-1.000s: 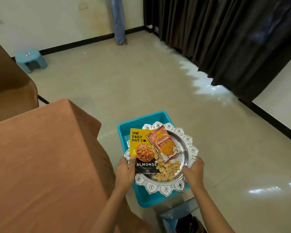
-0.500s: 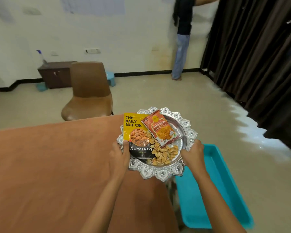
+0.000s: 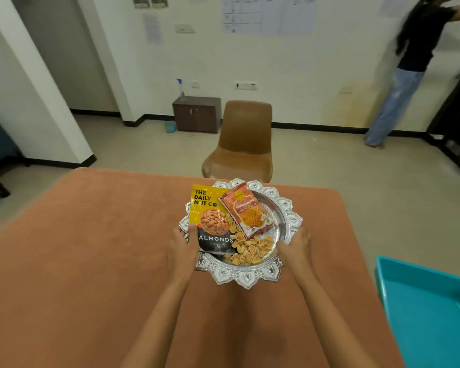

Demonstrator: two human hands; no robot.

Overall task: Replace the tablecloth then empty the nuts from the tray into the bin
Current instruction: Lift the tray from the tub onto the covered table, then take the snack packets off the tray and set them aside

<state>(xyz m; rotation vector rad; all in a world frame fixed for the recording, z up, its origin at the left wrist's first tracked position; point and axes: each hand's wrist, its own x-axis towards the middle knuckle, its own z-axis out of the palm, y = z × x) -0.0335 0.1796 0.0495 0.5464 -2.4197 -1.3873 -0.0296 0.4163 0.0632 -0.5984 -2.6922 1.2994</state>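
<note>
Tray [image 3: 250, 278], silver with a scalloped rim, sits over the far middle of the table, its far rim close to the table's far edge. Whether it rests on the cloth or is held just above it cannot be told. On it lie a loose heap of nut shells [image 3: 250, 251] toward the near right, a yellow-and-black almonds packet [image 3: 210, 216] on the left, and an orange snack packet [image 3: 250, 211] overlapping the almonds packet's upper right corner.

Left hand [image 3: 181, 251] grips the tray's left rim, thumb pressed on the almonds packet's lower left edge. Right hand [image 3: 295, 248] grips the right rim, thumb curled over it beside the shells.

Tablecloth [image 3: 91, 261], orange-brown, covers the whole top and falls over the far and right edges. Wide bare cloth lies left of the tray and on the near side; a narrower strip lies to its right.

Bin [image 3: 422, 309], teal, stands beyond the table's right edge at lower right, well apart from the tray.

Brown chair [image 3: 243, 144] faces the far edge, just behind the tray. Open floor runs beyond it to a dark cabinet [image 3: 197, 114] at the wall. A person [image 3: 404, 75] stands at far right.
</note>
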